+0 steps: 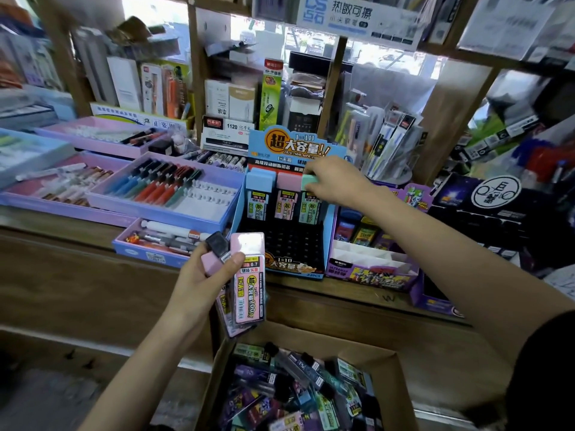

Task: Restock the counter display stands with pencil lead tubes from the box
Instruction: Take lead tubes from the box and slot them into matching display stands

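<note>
The green-capped tube (309,204) stands upright in the blue display stand (328,241), in its back row. The right grip (337,181), arm stretched forward, pinches its cap. Nearer and lower left, the left grip (203,276) clasps several pink tubes (250,283) above the open box (401,387), before the desk (77,269).

At the top of the frame, a white hanging sign (357,18) bears a blue "DS" logo and "热敏可擦". In the centre, the header of the blue cardboard display stand (292,144) reads "1=10", "超大容量!!" and "2B/0.7MM". Its front lip repeats "1=10" and adds "24PCS". The pink-capped clear tube (285,206) and the mint-capped clear tube (310,209) standing in it each show "0.7". Lower centre, the pink flat plastic lead tube (249,284) reads "0.7" and "超大容量200!!". Behind the stand, a white carton (230,132) shows "1120" and a tall green box (270,98) shows "G-5".
</note>
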The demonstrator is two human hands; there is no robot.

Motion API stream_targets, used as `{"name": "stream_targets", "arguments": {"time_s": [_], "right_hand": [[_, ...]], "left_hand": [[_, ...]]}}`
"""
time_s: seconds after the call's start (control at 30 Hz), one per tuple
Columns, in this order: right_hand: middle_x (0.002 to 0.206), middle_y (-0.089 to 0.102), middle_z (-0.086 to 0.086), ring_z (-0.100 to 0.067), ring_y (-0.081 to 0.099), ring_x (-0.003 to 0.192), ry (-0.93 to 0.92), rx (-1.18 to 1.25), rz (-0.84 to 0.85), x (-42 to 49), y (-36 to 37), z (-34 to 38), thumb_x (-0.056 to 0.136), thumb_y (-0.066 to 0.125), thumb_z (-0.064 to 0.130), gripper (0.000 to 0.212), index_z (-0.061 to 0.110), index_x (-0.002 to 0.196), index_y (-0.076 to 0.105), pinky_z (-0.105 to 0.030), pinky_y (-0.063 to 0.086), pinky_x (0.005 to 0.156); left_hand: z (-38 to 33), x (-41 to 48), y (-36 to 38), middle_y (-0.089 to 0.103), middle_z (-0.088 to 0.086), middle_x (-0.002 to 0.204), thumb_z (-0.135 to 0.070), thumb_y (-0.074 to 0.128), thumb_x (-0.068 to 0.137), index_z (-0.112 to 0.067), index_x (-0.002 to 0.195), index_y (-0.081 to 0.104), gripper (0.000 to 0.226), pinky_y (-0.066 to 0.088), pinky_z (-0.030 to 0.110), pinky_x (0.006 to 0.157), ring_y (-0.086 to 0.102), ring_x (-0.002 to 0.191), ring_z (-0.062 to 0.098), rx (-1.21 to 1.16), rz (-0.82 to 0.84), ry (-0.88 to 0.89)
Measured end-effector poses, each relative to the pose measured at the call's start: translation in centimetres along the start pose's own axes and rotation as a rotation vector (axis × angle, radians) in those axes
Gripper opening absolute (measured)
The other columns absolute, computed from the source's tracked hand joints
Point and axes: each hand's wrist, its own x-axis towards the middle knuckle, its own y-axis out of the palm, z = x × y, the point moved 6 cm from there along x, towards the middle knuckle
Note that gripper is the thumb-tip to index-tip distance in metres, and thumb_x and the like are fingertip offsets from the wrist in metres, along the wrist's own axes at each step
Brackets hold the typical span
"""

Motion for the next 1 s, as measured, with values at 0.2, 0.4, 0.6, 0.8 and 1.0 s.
{"name": "stream_targets", "arguments": {"time_s": [0.2, 0.4, 0.6, 0.8, 1.0], "right_hand": [[0.104, 0.054, -0.014, -0.034, 0.056, 0.094, -0.041, -0.126, -0.106, -0.8, -0.3, 0.1, 0.086, 0.053, 0.004, 0.014, 0.003, 0.100, 0.057, -0.044, 0.050, 0.075], [0.106, 0.057, -0.013, -0.032, 0.053, 0.101, -0.089, -0.302, -0.128, -1.6, -0.5, 0.6, 0.092, 0.052, 0.019, 0.022, 0.003, 0.105, 0.061, -0.042, 0.044, 0.083], [0.099, 0.062, 0.001, -0.013, 0.056, 0.090, -0.018, 0.474, -0.113, -7.3, -0.3, 4.8, 0.095, 0.050, 0.033, 0.026, 0.014, 0.105, 0.065, -0.029, 0.046, 0.079], [0.093, 0.065, -0.009, -0.015, 0.061, 0.080, 0.184, 1.141, 0.112, -10.5, 3.0, 7.4, 0.087, 0.063, 0.011, 0.021, 0.008, 0.108, 0.060, -0.020, 0.050, 0.065], [0.088, 0.067, -0.003, -0.017, 0.065, 0.082, 0.212, 1.282, 0.094, -10.4, 1.6, 5.7, 0.085, 0.065, 0.007, 0.017, 0.011, 0.100, 0.060, -0.028, 0.055, 0.069]], "left_hand": [[0.1, 0.2, -0.2, 0.075, 0.003, 0.089, -0.025, 0.065, 0.072, -0.016, 0.105, 0.058, 0.035, 0.056, 0.021, 0.064, 0.071, 0.082, 0.015, -0.004, -0.006, -0.003], [-0.1, 0.0, 0.1, 0.074, 0.003, 0.092, -0.027, 0.065, 0.072, -0.020, 0.104, 0.059, 0.034, 0.056, 0.022, 0.066, 0.071, 0.085, 0.016, -0.003, -0.001, 0.003], [-0.2, 0.0, 1.4, 0.074, 0.003, 0.093, -0.027, 0.065, 0.073, -0.020, 0.106, 0.059, 0.035, 0.057, 0.023, 0.068, 0.071, 0.087, 0.017, -0.001, 0.043, 0.013], [-0.2, -0.1, 2.7, 0.073, 0.004, 0.098, -0.031, 0.063, 0.075, -0.020, 0.108, 0.059, 0.035, 0.056, 0.029, 0.075, 0.069, 0.092, 0.017, 0.000, 0.078, 0.017], [-1.0, -0.1, 2.5, 0.072, 0.003, 0.093, -0.027, 0.055, 0.084, -0.016, 0.103, 0.058, 0.023, 0.056, 0.030, 0.070, 0.069, 0.087, 0.018, 0.005, 0.073, 0.042]]}}
